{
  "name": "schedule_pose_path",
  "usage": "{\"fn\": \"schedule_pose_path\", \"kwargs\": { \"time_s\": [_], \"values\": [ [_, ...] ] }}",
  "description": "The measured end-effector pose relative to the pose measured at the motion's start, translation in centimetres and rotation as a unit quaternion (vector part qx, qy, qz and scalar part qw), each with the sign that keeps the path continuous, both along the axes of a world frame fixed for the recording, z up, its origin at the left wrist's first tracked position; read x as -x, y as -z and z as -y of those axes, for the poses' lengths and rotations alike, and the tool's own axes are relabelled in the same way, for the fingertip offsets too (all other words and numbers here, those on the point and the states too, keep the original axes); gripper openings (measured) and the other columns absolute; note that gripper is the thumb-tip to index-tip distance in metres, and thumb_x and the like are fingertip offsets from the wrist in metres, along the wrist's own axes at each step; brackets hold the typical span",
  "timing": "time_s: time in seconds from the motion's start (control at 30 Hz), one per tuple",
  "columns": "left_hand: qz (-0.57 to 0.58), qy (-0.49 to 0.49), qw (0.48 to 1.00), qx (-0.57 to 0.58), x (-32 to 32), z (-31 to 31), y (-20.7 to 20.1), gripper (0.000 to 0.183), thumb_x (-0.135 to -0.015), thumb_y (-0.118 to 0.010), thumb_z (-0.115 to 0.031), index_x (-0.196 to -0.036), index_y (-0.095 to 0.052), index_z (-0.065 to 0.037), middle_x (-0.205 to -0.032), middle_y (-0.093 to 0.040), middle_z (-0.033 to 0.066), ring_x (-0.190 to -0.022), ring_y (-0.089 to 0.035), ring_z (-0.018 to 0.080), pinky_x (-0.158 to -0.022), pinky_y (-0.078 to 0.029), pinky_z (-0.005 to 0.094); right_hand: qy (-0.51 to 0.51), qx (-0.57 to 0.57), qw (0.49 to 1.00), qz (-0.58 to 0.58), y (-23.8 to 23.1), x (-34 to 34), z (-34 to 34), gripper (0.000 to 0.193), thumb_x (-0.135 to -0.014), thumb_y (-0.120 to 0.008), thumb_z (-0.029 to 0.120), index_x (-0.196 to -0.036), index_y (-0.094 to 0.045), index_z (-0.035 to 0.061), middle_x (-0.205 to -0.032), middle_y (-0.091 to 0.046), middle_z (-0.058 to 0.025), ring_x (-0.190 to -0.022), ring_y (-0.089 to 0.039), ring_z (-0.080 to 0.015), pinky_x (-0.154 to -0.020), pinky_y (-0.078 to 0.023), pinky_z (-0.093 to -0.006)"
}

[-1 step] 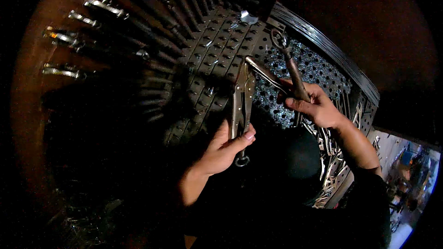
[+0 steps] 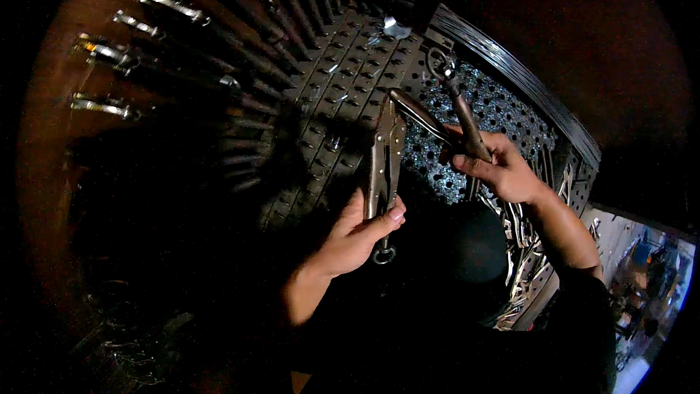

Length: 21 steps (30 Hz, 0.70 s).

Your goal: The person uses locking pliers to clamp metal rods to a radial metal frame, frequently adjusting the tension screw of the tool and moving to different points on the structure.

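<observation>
My left hand (image 2: 355, 237) is closed round a long riveted metal tool that looks like locking pliers (image 2: 379, 168), held upright with a small ring at its lower end. My right hand (image 2: 503, 168) grips a dark rod-like tool (image 2: 465, 117) with a ring at its top. From the same hand a slim shiny metal bar (image 2: 421, 115) slants up to the left, and its tip meets the top of the pliers-like tool. My right thumb lies across the rod. The fingers behind the tools are partly hidden.
A dark board with rows of pegs (image 2: 343, 102) stands behind the hands. Several shiny metal clamp-like pieces (image 2: 109, 106) hang at the left. Right of it is a perforated plate (image 2: 503, 102) strewn with bright flecks. Metal parts (image 2: 521, 248) pile below my right forearm.
The background at the left has shifted very slightly right and down in the picture. Both hands keep the same hold on their tools.
</observation>
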<state>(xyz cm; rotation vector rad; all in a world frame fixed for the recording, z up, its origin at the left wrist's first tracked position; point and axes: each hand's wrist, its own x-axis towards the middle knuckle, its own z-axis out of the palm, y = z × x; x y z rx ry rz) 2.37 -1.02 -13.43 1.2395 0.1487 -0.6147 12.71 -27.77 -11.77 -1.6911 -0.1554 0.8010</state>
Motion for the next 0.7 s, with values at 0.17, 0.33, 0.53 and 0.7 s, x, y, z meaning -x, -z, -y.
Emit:
{"fn": "schedule_pose_path", "kwargs": {
  "time_s": [0.17,0.33,0.53,0.7],
  "values": [
    [0.047,0.054,0.979,-0.188,0.7,-0.5,-0.1,0.031,-0.096,-0.062,-0.012,-0.125,-0.050,-0.008,-0.095,-0.057,0.0015,-0.081,-0.055,0.0107,-0.073,-0.049,0.0280,-0.073,0.075,0.992,0.077,-2.5,-0.8,-0.2,0.037,-0.097,-0.068,0.019,-0.130,-0.062,0.0044,-0.089,-0.062,-0.0055,-0.084,-0.055,-0.0117,-0.073,-0.047,-0.0299],
    [0.094,0.060,0.961,-0.254,1.4,-0.6,1.3,0.067,-0.094,-0.063,-0.010,-0.152,-0.029,-0.011,-0.103,-0.056,0.0069,-0.087,-0.057,0.0176,-0.079,-0.051,0.0313,-0.168,0.173,0.927,0.288,-4.7,-1.1,-1.2,0.059,-0.085,-0.063,0.002,-0.142,-0.050,0.0029,-0.110,-0.064,-0.0202,-0.095,-0.063,-0.0305,-0.081,-0.051,-0.0405],
    [0.043,0.073,0.979,-0.184,0.5,-1.2,2.4,0.059,-0.091,-0.066,-0.008,-0.143,-0.039,-0.008,-0.112,-0.054,0.0044,-0.100,-0.053,0.0162,-0.086,-0.049,0.0332,-0.223,0.357,0.757,0.500,-3.2,-0.8,-1.0,0.086,-0.071,-0.065,0.004,-0.153,-0.038,0.0100,-0.099,-0.055,-0.0176,-0.092,-0.056,-0.0368,-0.082,-0.050,-0.0427],
    [-0.015,-0.010,0.995,-0.099,0.6,-1.8,2.5,0.052,-0.089,-0.068,-0.008,-0.135,-0.045,-0.007,-0.110,-0.054,0.0017,-0.103,-0.052,0.0138,-0.092,-0.045,0.0318,-0.179,0.106,0.912,0.353,-0.4,-3.5,0.9,0.073,-0.071,-0.064,0.002,-0.143,-0.051,0.0052,-0.109,-0.061,-0.0184,-0.100,-0.059,-0.0346,-0.094,-0.047,-0.0394]
  ]
}}
